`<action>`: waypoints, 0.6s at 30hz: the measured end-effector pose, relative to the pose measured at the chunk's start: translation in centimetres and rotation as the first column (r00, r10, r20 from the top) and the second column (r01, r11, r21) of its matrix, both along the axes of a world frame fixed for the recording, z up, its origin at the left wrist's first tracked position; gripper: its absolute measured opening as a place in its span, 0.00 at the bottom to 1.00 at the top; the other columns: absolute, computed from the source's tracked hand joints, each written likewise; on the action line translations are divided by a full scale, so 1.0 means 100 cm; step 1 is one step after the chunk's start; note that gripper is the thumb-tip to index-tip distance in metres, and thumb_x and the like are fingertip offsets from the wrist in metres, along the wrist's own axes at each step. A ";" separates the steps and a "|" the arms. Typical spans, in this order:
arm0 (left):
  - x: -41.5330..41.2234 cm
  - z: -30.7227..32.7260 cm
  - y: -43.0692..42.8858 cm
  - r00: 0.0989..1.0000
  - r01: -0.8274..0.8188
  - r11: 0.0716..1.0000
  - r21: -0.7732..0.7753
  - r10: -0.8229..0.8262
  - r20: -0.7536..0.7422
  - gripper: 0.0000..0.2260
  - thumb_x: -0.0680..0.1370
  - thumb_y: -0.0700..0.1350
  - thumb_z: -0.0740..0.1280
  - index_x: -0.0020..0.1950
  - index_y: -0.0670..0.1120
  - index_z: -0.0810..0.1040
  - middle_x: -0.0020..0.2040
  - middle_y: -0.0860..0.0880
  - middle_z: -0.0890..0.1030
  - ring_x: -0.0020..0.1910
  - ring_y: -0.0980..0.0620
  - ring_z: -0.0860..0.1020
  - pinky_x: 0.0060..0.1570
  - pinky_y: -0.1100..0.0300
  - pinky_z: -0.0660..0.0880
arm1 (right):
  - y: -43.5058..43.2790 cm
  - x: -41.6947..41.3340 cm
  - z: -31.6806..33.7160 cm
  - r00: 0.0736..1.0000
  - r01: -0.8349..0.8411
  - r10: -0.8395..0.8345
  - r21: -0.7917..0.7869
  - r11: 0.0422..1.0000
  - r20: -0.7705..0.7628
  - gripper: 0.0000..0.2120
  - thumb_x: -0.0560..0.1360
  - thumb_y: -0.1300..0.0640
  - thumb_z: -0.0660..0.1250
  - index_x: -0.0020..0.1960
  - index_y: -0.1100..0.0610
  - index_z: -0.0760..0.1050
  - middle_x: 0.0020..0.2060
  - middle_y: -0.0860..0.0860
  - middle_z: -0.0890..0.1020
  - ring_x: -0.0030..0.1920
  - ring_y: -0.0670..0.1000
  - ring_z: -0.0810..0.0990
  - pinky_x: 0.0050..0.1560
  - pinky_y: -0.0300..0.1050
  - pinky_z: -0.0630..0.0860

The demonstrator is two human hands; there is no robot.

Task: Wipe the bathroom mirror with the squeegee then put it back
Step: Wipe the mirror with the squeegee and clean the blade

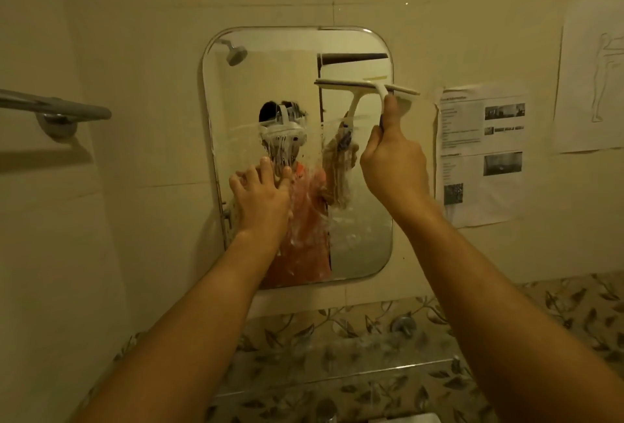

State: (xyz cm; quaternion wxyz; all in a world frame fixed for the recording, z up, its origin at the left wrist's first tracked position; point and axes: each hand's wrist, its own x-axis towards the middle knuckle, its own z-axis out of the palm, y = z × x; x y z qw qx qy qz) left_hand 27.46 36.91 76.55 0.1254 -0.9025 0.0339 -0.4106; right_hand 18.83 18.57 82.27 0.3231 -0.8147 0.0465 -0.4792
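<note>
A rounded rectangular mirror hangs on the tiled wall, its lower half streaked with foam and water. My right hand grips the handle of a white squeegee. The blade lies level against the glass at the mirror's upper right and juts past the right edge. My left hand presses flat on the lower left part of the mirror, fingers spread. The upper part of the glass looks cleaner than the part below.
A grey towel bar sticks out from the wall at the left. Printed sheets and a paper with a line drawing are stuck to the wall right of the mirror. A leaf-patterned tile band runs below.
</note>
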 end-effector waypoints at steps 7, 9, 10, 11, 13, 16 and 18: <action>-0.005 0.000 0.000 1.000 -0.017 0.999 0.043 0.016 0.024 0.39 0.75 0.64 0.68 0.81 0.54 0.55 0.78 0.37 0.57 0.71 0.34 0.63 0.68 0.36 0.62 | 0.012 -0.005 -0.052 0.999 0.012 -0.011 0.037 0.999 -0.030 0.28 0.86 0.47 0.50 0.83 0.40 0.43 0.32 0.53 0.77 0.32 0.54 0.77 0.31 0.48 0.71; -0.005 0.000 0.000 1.000 -0.012 0.999 0.037 0.012 0.009 0.39 0.76 0.63 0.68 0.81 0.54 0.54 0.78 0.37 0.56 0.71 0.34 0.62 0.68 0.36 0.62 | 0.013 -0.007 -0.063 0.999 0.012 -0.010 0.047 0.999 -0.047 0.27 0.86 0.47 0.49 0.83 0.40 0.43 0.32 0.53 0.77 0.31 0.53 0.76 0.30 0.47 0.70; -0.005 0.001 0.000 1.000 -0.008 0.999 0.032 0.008 0.004 0.39 0.76 0.63 0.68 0.81 0.54 0.54 0.78 0.37 0.56 0.72 0.34 0.62 0.68 0.36 0.62 | 0.014 -0.009 -0.068 0.999 0.007 -0.005 0.051 0.999 -0.051 0.27 0.86 0.47 0.49 0.83 0.40 0.43 0.32 0.53 0.77 0.31 0.53 0.76 0.30 0.47 0.70; -0.005 0.001 -0.001 1.000 -0.005 1.000 0.025 0.005 0.000 0.39 0.76 0.63 0.68 0.82 0.54 0.54 0.78 0.37 0.56 0.72 0.34 0.62 0.68 0.36 0.61 | 0.015 -0.010 -0.072 0.998 0.003 0.000 0.052 0.999 -0.057 0.27 0.86 0.46 0.49 0.82 0.40 0.43 0.32 0.53 0.77 0.31 0.53 0.77 0.30 0.47 0.71; -0.006 0.002 -0.001 1.000 -0.002 1.000 0.016 0.002 -0.007 0.39 0.76 0.63 0.68 0.82 0.54 0.53 0.78 0.38 0.55 0.72 0.34 0.61 0.69 0.36 0.60 | 0.015 -0.013 -0.082 0.998 0.001 0.002 0.048 0.999 -0.070 0.28 0.86 0.47 0.49 0.82 0.40 0.43 0.33 0.53 0.77 0.31 0.54 0.77 0.31 0.50 0.75; -0.005 0.002 -0.001 1.000 -0.007 1.000 0.015 0.008 -0.021 0.40 0.76 0.63 0.68 0.82 0.54 0.52 0.79 0.38 0.54 0.73 0.34 0.60 0.70 0.36 0.60 | 0.015 -0.016 -0.095 0.996 0.017 -0.014 0.030 0.999 -0.089 0.28 0.86 0.48 0.50 0.83 0.40 0.42 0.32 0.52 0.76 0.30 0.53 0.76 0.30 0.50 0.77; -0.005 0.002 -0.002 1.000 -0.008 1.000 0.015 0.008 -0.024 0.40 0.76 0.62 0.69 0.82 0.54 0.52 0.79 0.38 0.54 0.73 0.34 0.59 0.70 0.35 0.59 | 0.015 -0.018 -0.103 0.995 0.012 -0.008 0.035 0.999 -0.099 0.28 0.86 0.47 0.50 0.82 0.40 0.42 0.32 0.52 0.76 0.30 0.53 0.76 0.31 0.51 0.78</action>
